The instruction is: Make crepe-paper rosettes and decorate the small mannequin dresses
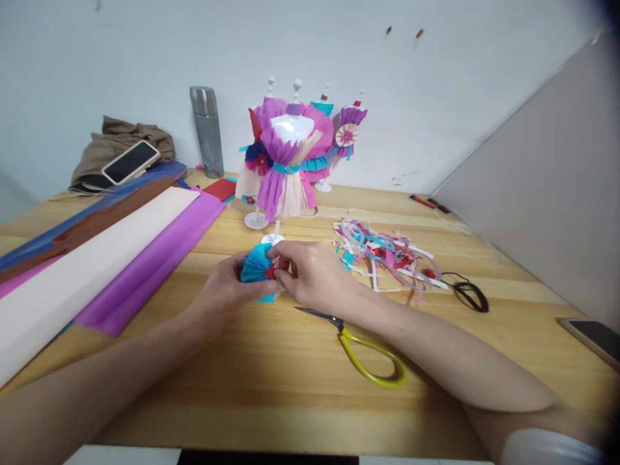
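Note:
A pleated blue paper rosette [256, 263] with a small red piece [269, 272] at its centre is held above the table. My left hand [232, 284] grips it from the left, thumb in front. My right hand [305, 271] is closed, its thumb and fingertips at the red centre; whatever they pinch is hidden. Just behind the hands stands a mini dress form [290, 152] wearing purple, pink and cream paper with a blue waistband. Scissors with yellow handles [372, 358] lie on the table below my right forearm, blades pointing left.
Paper scraps [387, 253] pile up right of the hands, beside a black cord loop [472, 296]. Long coloured paper sheets [155, 258] cover the left. A flask [207, 132], a phone [130, 161] on brown cloth [97, 152], and more dress forms [347, 135] stand behind. Another phone [593, 336] is right.

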The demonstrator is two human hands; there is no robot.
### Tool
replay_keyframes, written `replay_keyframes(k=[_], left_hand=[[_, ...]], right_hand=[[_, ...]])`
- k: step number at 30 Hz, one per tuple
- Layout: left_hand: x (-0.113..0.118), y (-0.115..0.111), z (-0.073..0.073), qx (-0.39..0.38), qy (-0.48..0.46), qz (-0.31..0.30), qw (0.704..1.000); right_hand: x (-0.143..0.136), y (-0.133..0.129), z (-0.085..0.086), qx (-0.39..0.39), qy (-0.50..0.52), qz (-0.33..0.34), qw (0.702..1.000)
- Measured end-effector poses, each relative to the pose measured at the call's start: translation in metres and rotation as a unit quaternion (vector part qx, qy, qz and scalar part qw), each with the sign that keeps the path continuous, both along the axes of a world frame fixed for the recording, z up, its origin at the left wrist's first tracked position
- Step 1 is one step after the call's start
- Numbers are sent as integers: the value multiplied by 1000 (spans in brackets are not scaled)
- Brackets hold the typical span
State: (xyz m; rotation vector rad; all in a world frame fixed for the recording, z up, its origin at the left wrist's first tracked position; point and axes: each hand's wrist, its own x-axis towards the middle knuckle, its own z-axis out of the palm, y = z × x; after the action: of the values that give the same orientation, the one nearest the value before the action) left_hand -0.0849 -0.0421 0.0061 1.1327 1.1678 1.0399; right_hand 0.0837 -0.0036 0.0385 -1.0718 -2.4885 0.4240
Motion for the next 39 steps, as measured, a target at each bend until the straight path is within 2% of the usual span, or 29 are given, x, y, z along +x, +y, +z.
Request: replay_keyframes(k=[5,13,22,25,27,29,31,34,39], left_hand=[[1,-1,1,-21,-24,50,998],[3,-2,5,-68,-141,41,987],[2,-2,4,-83,-132,47,987],[1,-2,6,-84,-119,54,988],[-1,-2,7,-83,-116,54,988],[-2,-2,7,-89,-116,52,988],[-2,-2,7,-96,-115,50,987],[-2,-1,8,-102,-109,59,987],[-1,1,9,-109,-98,66,987]], right_hand=[[0,-2,-2,-3,28,21,999],[9,12,10,-19,101,17,995],[10,20,9,-39,82,37,995],[30,43,23,-34,69,-4,997],[47,67,33,-31,27,-79,996],[62,95,35,-6,-14,-158,987],[69,124,27,-4,-45,-175,983],[66,159,5,-21,-77,-151,985],[52,192,-25,10,-73,-141,987]])
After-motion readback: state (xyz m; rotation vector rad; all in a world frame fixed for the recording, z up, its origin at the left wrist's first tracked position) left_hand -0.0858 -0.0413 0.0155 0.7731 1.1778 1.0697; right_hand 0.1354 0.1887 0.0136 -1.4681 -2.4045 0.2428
